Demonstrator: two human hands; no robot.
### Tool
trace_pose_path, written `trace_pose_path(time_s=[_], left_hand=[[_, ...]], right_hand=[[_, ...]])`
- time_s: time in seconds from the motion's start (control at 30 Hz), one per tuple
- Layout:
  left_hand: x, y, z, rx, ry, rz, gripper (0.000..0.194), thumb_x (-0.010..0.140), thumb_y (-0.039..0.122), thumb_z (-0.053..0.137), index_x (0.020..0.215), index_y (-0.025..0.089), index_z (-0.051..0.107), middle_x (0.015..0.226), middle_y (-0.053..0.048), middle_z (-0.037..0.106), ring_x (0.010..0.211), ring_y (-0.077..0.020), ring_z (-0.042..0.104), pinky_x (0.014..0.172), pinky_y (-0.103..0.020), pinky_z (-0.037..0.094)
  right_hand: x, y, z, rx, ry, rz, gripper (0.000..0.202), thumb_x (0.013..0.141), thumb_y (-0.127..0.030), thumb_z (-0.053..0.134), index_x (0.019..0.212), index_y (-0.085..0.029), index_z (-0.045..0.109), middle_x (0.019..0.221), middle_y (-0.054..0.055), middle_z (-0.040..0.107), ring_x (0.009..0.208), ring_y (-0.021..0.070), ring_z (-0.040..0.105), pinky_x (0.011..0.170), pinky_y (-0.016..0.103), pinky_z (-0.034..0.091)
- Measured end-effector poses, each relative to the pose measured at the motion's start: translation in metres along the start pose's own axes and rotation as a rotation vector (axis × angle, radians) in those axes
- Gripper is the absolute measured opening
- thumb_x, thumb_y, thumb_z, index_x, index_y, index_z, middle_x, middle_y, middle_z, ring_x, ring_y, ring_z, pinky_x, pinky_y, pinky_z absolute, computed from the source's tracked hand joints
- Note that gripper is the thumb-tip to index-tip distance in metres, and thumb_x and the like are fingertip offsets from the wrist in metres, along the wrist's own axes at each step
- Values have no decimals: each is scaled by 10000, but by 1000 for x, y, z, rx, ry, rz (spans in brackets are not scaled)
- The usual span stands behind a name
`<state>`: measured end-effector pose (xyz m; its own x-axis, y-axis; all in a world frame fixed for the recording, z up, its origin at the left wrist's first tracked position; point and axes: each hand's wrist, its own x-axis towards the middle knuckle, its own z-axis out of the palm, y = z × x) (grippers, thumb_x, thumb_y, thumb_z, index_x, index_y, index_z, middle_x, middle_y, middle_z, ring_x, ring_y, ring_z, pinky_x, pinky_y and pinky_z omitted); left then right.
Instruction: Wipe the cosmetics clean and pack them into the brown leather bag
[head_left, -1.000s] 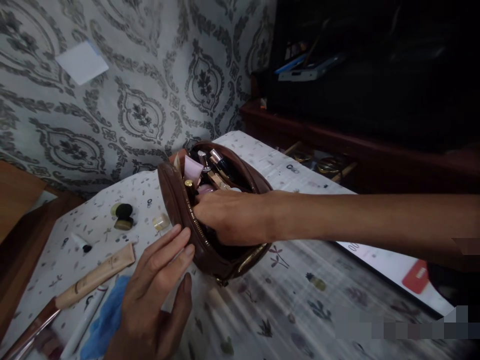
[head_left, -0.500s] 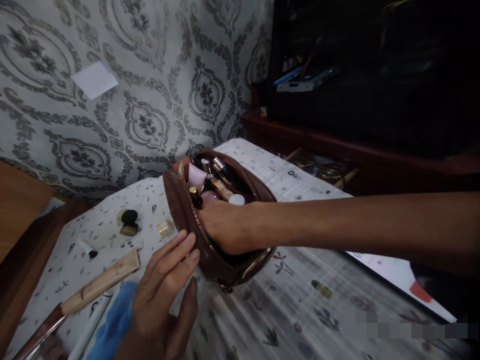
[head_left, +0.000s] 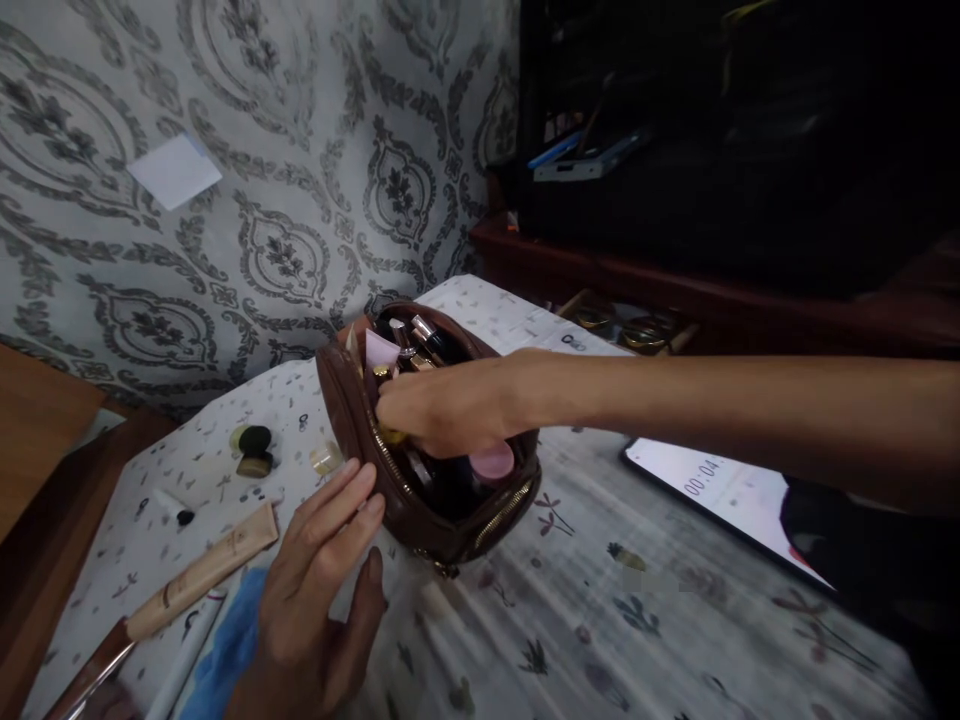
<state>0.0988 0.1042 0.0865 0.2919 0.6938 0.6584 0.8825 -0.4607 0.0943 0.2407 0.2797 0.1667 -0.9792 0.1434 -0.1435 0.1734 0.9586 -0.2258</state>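
Observation:
A brown zippered bag (head_left: 341,400) stands unzipped on the patterned cloth, with several cosmetics inside. My right hand (head_left: 450,405) reaches into it from the right; its fingertips are hidden among the items, near a gold-capped bottle (head_left: 382,374). Just behind that hand is a pink tube (head_left: 382,350), and a round pink item (head_left: 492,461) shows below the wrist. My left hand (head_left: 322,570) has its fingers extended, their tips against the bag's near left side, and nothing is in it. A small clear-and-gold item (head_left: 325,459) lies by those fingertips.
On the left lie a beige tube (head_left: 206,568), a white-and-black item (head_left: 174,507), dark round pieces (head_left: 255,440) and a blue cloth (head_left: 229,640). A phone (head_left: 720,490) lies at right. Behind are a drawer with gold-rimmed items (head_left: 646,333) and a papered wall.
My right hand has lifted from deep in the bag toward its back left, uncovering the round pink item. The view has shifted slightly, showing more of the phone. My left hand keeps its place.

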Motion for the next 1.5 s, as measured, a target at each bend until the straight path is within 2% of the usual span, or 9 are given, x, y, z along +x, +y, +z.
trace_pose_path(time_s=[0.2,0.4,0.47,0.57,0.63,0.83,1.03,1.23,1.5], left_hand=[[-1,-1,2,-16,11,1,577,794,-47,598,1333,151,538,1367,-153,591,1311,-291,542,1054,-467,509],[-1,-2,2,-6,1,-6,613,808,-41,586,1371,189,511,1381,-128,585,1313,-279,541,1040,-468,522],[0,-1,2,0,2,0,601,816,-37,580,1370,186,511,1377,-129,589,1311,-279,544,1026,-464,533],[2,1,1,18,19,-4,582,826,-28,575,1363,190,518,1371,-128,599,1300,-278,555,1009,-464,545],[2,2,1,24,10,-3,586,828,-21,578,1368,198,513,1375,-124,599,1300,-275,556,1004,-459,550],[1,2,3,8,33,-13,582,822,-45,564,1356,183,523,1377,-126,591,1312,-270,543,1036,-458,526],[-1,-1,0,2,-10,20,608,802,-63,574,1367,149,506,1397,-148,565,1331,-281,522,1054,-458,511],[-1,0,0,4,-16,-3,627,819,-41,574,1394,195,488,1405,-122,566,1334,-280,521,1051,-462,516],[-2,1,-1,-35,-40,-25,582,834,-29,566,1381,156,496,1411,-132,550,1365,-275,483,1096,-449,472]], right_hand=[[-7,-5,-9,-19,-53,92,241,902,-58,494,959,-26,726,858,122,728,780,183,651,614,264,414],[3,-11,-1,-13,-155,71,267,863,-13,505,1017,-9,723,926,149,736,831,203,678,629,270,442],[5,-6,-1,21,-85,62,266,861,-23,507,1024,-27,717,941,143,735,816,198,679,618,262,446],[5,6,-1,-15,154,86,254,852,-42,529,1027,-52,712,948,149,732,822,207,687,651,270,467],[6,13,-2,-90,247,114,237,849,-41,539,1005,-60,717,936,158,732,866,228,693,715,295,487],[6,9,-2,-213,18,141,251,893,-61,521,1045,-81,720,1055,175,722,1042,302,672,825,394,513],[10,2,2,-259,-20,135,259,909,-43,505,1077,-39,702,1107,192,714,1101,332,652,882,430,492],[2,8,-3,-226,40,42,211,877,-46,545,1005,-106,701,1025,122,723,972,250,666,729,319,481],[-39,-1,-12,64,149,-10,98,835,-61,629,893,-139,643,799,7,639,736,139,581,645,257,388]])
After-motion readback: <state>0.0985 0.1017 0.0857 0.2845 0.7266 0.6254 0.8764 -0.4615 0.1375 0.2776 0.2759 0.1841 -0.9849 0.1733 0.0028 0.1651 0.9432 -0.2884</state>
